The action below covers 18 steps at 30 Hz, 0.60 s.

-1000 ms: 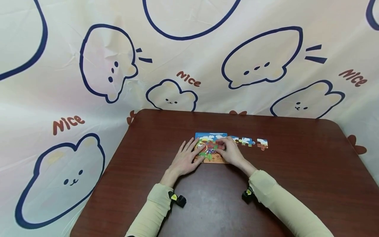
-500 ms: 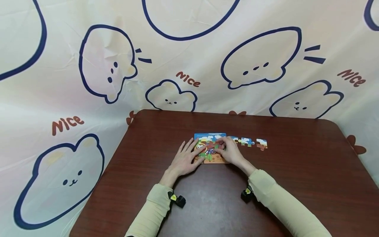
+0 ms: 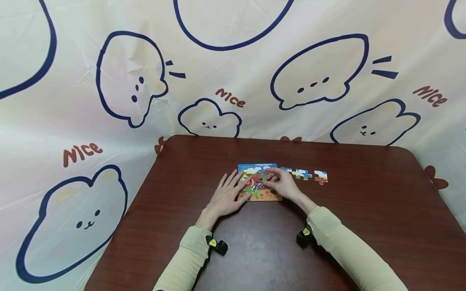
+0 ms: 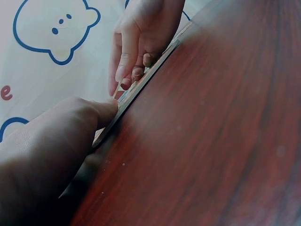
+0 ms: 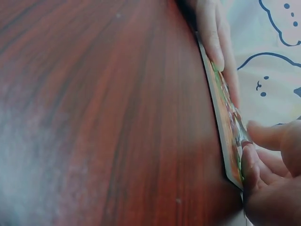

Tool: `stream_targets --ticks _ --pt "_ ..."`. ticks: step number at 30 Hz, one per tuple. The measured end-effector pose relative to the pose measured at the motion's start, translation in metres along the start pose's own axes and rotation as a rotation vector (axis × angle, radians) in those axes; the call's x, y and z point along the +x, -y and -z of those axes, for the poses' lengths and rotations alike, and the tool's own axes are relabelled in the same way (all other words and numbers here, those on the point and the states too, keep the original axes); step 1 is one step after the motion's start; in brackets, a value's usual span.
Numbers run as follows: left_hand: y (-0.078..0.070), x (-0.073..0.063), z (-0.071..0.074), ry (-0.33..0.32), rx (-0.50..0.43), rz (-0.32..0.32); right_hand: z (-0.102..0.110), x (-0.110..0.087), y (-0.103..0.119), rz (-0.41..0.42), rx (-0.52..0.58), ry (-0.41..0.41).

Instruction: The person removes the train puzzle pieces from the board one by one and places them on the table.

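Note:
A colourful jigsaw puzzle (image 3: 263,195) in a flat tray lies on the table, with blue sky along its far edge and sandy orange along its near edge. My left hand (image 3: 226,198) rests on its left part with fingers spread and straight, covering some of the picture. Over the puzzle's right side, my right hand (image 3: 285,186) pinches a thin puzzle piece (image 5: 241,133) between thumb and fingers. That piece stands tilted above the puzzle surface in both wrist views; its picture is mostly hidden by the fingers.
To the right of the tray lie loose puzzle pieces in a row: one partly behind my right hand, a cloud-and-sky piece (image 3: 302,174) and a piece with a brown tab (image 3: 321,177). The brown wooden table (image 3: 364,210) meets a printed cloth backdrop (image 3: 255,72) behind.
My right hand has shifted very slightly at the puzzle's right side, its fingers still pinching. The left hand stays where it was on the puzzle, and the loose pieces have not moved.

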State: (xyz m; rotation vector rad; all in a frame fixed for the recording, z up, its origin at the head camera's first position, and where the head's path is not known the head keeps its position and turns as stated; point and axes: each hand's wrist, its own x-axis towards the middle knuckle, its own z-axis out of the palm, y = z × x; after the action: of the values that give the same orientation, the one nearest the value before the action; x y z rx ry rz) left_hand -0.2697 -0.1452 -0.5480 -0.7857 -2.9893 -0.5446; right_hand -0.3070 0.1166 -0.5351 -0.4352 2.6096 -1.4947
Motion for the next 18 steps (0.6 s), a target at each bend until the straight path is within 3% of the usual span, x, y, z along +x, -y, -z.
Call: stream_targets --ticks 7,18 --pt "-0.0006 0.0005 -0.0003 -0.001 -0.008 0.003 -0.0013 0.0013 0.0048 -0.092 0.061 -0.014" --pt "0.0009 0.0012 -0.0009 0.006 -0.017 0.008 -0.0037 0.0017 0.0077 -0.143 0.092 -0.067"
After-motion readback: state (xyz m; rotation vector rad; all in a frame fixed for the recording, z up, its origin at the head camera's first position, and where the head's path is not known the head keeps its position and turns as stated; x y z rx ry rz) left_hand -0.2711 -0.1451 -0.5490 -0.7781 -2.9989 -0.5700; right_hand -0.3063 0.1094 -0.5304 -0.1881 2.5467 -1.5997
